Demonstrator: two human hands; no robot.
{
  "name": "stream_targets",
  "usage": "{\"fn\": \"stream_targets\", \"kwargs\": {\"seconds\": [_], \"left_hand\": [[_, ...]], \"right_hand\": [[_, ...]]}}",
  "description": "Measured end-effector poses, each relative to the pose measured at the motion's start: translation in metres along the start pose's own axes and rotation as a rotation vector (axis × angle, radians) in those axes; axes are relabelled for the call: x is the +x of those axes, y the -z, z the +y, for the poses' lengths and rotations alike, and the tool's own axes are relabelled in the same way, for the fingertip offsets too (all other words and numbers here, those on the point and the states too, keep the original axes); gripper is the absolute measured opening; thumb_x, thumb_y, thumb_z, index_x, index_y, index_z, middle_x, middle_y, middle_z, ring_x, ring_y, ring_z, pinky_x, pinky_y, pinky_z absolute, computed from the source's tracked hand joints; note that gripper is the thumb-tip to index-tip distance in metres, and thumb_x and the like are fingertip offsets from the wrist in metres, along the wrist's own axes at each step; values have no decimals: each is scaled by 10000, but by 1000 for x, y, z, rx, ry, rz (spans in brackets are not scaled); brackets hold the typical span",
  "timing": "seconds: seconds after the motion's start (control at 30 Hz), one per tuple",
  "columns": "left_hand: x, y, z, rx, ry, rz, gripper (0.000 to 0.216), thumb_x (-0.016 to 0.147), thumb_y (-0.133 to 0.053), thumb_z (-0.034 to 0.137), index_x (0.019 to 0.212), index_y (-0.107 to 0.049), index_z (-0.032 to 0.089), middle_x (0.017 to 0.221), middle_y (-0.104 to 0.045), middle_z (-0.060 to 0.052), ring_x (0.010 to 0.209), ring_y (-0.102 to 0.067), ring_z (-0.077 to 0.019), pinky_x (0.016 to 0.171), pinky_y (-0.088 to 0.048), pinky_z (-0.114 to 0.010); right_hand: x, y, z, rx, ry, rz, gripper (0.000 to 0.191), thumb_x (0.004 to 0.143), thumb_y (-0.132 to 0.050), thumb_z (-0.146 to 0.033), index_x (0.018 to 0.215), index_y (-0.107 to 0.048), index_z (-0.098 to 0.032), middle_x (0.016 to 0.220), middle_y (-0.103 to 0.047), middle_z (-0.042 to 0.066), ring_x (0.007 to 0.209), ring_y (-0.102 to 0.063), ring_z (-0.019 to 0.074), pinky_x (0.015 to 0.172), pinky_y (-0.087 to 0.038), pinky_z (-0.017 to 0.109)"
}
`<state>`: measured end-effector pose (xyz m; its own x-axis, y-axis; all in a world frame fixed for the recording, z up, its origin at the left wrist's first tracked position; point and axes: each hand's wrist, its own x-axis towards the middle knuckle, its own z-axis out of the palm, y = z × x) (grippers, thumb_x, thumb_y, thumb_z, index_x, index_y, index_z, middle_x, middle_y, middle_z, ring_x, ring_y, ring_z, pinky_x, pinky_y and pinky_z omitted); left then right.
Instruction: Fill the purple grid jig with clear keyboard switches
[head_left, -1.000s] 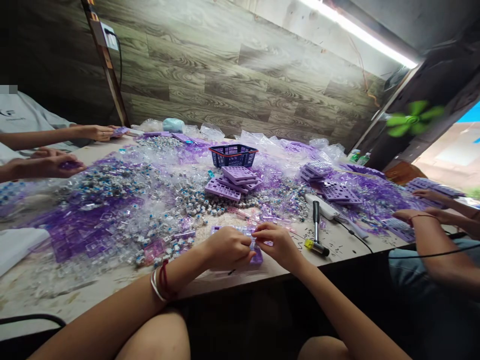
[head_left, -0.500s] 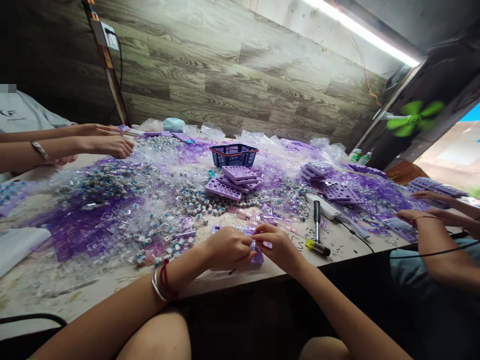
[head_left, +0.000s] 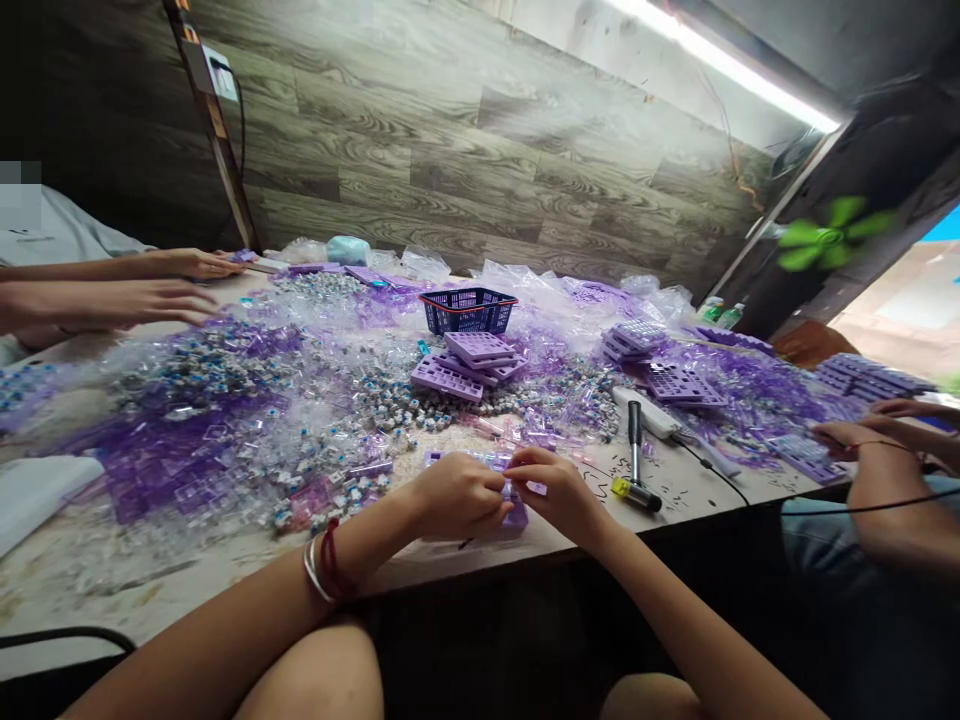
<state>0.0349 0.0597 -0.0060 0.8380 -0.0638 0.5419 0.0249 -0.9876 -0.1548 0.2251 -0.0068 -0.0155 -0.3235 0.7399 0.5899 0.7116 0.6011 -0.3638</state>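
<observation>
Head view: purple plate lies beneath fingers.

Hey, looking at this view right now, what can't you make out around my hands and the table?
All in the head view:
Purple piece: mostly hidden by the left hand.
Anything between that hand and the right hand: covered by both.
Black marks near the hammer: too small to read.
Green fan: blades blurred.
</observation>
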Motion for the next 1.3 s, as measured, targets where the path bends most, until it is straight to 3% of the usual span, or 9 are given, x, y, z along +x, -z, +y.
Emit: {"fn": "stream_targets", "kwargs": {"seconds": [0.27,0.4,0.47,0.57,0.63,0.7,1.0,1.13,1.3], "left_hand": [[0,-1,1,-12,-7,20,333,864,-457,203,540,-521,163,537,-551,13,444,-485,-94,459,-297,-279],[2,4,1,0,113,166,353,877,-469,212,530,-519,166,525,-548,14,467,-500,-96,490,-351,-258],[5,8,1,-5,252,282,300,879,-490,223,594,-563,167,607,-606,-4,560,-562,-113,549,-417,-250],[7,9,-1,-87,385,366,128,862,-548,254,902,-629,164,935,-677,-71,865,-629,-175,750,-506,-297],[8,6,-3,-154,376,321,184,847,-576,242,1014,-612,171,1038,-666,-84,984,-608,-200,861,-496,-349],[7,1,-4,-207,343,255,142,842,-579,201,975,-625,180,993,-680,-66,968,-613,-197,884,-485,-367],[8,-1,-2,-444,488,262,97,849,-576,194,770,-615,154,777,-652,-43,744,-607,-148,688,-484,-266],[10,-1,-1,-616,581,284,90,780,-662,188,836,-607,145,789,-656,-27,713,-621,-132,674,-493,-247],[9,-5,-1,-662,571,284,198,733,-692,159,908,-600,142,841,-658,-37,761,-628,-140,700,-511,-251]], "right_hand": [[0,3,0,23,-25,6,197,773,-585,-55,861,-718,-171,867,-663,84,773,-652,174,678,-550,277],[3,11,-6,75,-144,60,140,780,-610,-139,853,-715,-195,888,-665,76,812,-648,189,710,-547,304],[4,17,-10,158,-270,94,100,779,-617,-177,826,-704,-189,884,-662,73,813,-642,191,699,-543,304],[7,22,-16,338,-390,45,64,765,-601,-193,776,-661,-175,828,-653,55,773,-631,172,683,-535,288],[7,23,-19,407,-404,-23,48,757,-579,-192,756,-623,-173,789,-638,38,740,-616,155,681,-529,281],[8,22,-21,423,-422,-50,37,759,-569,-205,767,-589,-176,778,-621,31,730,-604,147,688,-525,282],[9,15,-23,638,-594,127,354,736,-696,-433,898,-481,-204,885,-627,54,868,-622,188,811,-511,348],[11,15,-26,716,-624,158,357,718,-719,-429,892,-506,-201,858,-624,36,848,-615,171,799,-509,332],[13,17,-28,723,-623,140,300,726,-705,-387,899,-549,-199,820,-627,20,796,-610,156,715,-510,295]]}}
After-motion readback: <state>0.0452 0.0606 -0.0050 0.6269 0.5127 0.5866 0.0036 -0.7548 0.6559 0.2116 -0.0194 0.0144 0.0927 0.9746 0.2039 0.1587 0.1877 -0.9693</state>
